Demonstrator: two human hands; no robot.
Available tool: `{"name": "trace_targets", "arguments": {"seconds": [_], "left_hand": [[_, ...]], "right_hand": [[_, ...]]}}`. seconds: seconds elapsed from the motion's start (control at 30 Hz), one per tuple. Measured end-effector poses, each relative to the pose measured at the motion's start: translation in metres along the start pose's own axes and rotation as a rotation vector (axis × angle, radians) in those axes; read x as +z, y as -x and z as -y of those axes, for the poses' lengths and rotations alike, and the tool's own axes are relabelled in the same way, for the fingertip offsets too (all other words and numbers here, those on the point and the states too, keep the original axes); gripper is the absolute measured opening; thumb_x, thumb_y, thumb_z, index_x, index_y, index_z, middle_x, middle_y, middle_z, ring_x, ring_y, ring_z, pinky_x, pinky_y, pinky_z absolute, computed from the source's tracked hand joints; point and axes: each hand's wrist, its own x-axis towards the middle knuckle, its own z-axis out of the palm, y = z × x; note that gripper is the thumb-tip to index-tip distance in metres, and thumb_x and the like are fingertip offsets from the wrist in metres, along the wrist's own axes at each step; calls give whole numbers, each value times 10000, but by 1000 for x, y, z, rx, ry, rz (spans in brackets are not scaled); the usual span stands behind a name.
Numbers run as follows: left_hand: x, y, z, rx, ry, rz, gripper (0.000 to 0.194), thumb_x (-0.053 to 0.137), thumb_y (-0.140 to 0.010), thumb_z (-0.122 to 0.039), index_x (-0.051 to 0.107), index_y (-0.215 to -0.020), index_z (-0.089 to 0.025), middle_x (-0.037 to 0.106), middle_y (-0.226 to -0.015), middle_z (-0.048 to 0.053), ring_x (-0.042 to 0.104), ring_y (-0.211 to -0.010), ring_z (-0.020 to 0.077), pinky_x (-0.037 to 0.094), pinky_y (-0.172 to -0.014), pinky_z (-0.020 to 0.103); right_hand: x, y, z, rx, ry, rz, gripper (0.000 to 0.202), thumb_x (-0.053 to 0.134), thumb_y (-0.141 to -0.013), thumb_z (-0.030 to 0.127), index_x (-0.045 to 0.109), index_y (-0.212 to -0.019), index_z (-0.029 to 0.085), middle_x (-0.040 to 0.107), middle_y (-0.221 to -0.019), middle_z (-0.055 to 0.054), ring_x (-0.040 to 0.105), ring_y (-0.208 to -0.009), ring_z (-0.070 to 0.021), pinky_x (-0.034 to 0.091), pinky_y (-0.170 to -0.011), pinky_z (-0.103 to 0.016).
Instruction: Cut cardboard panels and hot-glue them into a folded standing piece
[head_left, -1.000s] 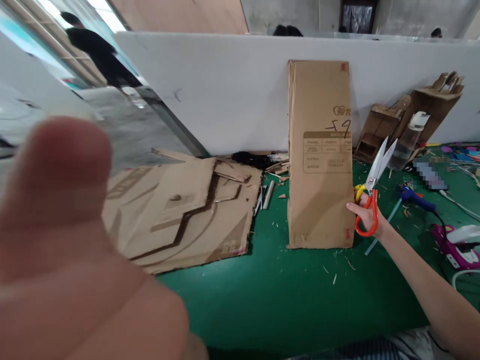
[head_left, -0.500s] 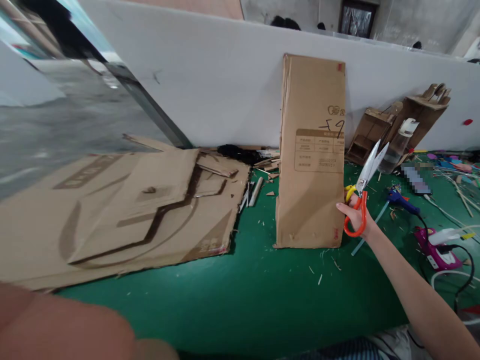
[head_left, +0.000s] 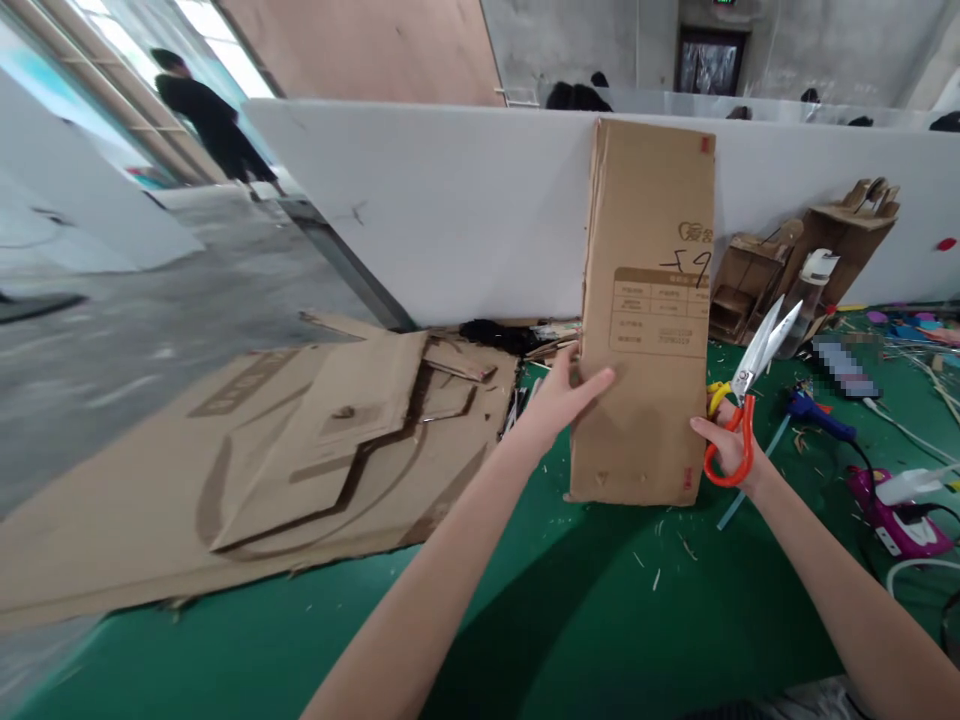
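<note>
A tall folded cardboard panel [head_left: 645,400] with printed labels and handwritten marks stands upright on the green table, close to the white partition. My left hand [head_left: 562,392] is at its left edge, thumb across the front face and fingers partly hidden beside the edge. My right hand [head_left: 729,440] grips the right edge with the thumb in front; its other fingers are mostly hidden. That same hand carries a pair of scissors [head_left: 745,378] with orange and yellow handles, blades partly spread and pointing up and away.
Cut cardboard sheets [head_left: 270,480] cover the left side and overhang the table [head_left: 600,620]. A wooden-looking cardboard model [head_left: 832,240], clear bottle [head_left: 810,290], phone [head_left: 844,367], blue glue gun [head_left: 817,412] and magenta power strip [head_left: 900,515] lie right. A person [head_left: 214,120] stands beyond the partition [head_left: 450,210].
My left hand has moved from the near left corner to the panel's left edge. My right hand keeps the scissors and the panel's right edge. The view has shifted.
</note>
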Motion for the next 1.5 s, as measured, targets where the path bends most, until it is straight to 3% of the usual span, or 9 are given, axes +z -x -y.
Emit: {"name": "trace_targets", "arguments": {"seconds": [0.03, 0.13, 0.2, 0.3, 0.4, 0.5, 0.63, 0.97, 1.5], "left_hand": [[1, -3, 10, -125, 15, 101, 505, 792, -685, -352, 614, -1122, -173, 665, -1168, 167, 651, -1041, 327, 534, -881, 506], [4, -1, 26, -187, 150, 105, 433, 781, -694, -367, 633, -1059, -189, 712, -1083, 132, 689, -947, 302, 556, -842, 485], [6, 2, 27, -127, 220, 37, 430, 792, -679, -358, 629, -1045, -200, 721, -1067, 109, 695, -933, 287, 559, -846, 479], [3, -1, 20, -19, 267, -106, 430, 806, -656, -361, 620, -1013, -211, 722, -1071, 90, 694, -944, 272, 557, -866, 464], [-10, -11, 9, 117, 286, -234, 417, 815, -639, -350, 624, -988, -229, 716, -1086, 67, 684, -985, 261, 544, -904, 452], [-29, -19, 1, 218, 288, -316, 417, 824, -621, -336, 633, -980, -242, 714, -1081, 54, 677, -1007, 251, 536, -923, 440], [-44, -25, -2, 297, 266, -400, 439, 825, -614, -330, 633, -1001, -250, 704, -1100, 57, 675, -1005, 241, 546, -909, 407], [-48, -32, 5, 557, 259, -592, 439, 756, -712, -424, 586, -1099, -306, 638, -1239, 26, 588, -1172, 204, 470, -1029, 391], [-40, -32, 12, 386, 423, -467, 389, 795, -678, -324, 606, -1015, -283, 654, -1224, 33, 607, -1149, 213, 499, -1004, 406]], "right_hand": [[0, 0, 0, -3, -8, -2, 368, 682, -745, 413, 570, -1055, 247, 673, -1082, -64, 635, -1040, -292, 516, -912, -481], [-2, -3, 1, -24, 18, -54, 367, 694, -744, 428, 570, -1036, 245, 666, -1039, -53, 631, -1017, -269, 499, -937, -457], [-6, -6, 0, -39, 93, -93, 342, 688, -748, 470, 575, -975, 241, 656, -961, -40, 630, -969, -250, 497, -929, -431], [-15, -8, -3, -10, 257, -120, 378, 631, -760, 581, 563, -876, 228, 597, -786, -15, 612, -800, -214, 535, -775, -384], [-22, -8, -6, 23, 367, -56, 461, 564, -760, 665, 560, -885, 222, 580, -824, -29, 582, -772, -193, 535, -667, -338], [-24, -6, -9, -24, 462, 32, 442, 534, -796, 638, 556, -936, 220, 602, -947, -55, 587, -877, -203, 529, -722, -340], [-21, -5, -11, -103, 667, 31, 376, 546, -821, 562, 524, -960, 213, 615, -885, -47, 599, -812, -197, 496, -755, -357], [-28, -8, -10, -38, 1024, 78, 320, 557, -816, 542, 476, -862, 236, 599, -761, -19, 574, -615, -176, 422, -598, -303], [-26, -5, 2, -19, 1112, 99, 399, 437, -869, 619, 462, -825, 223, 597, -750, -33, 570, -633, -174, 403, -574, -280]]}}
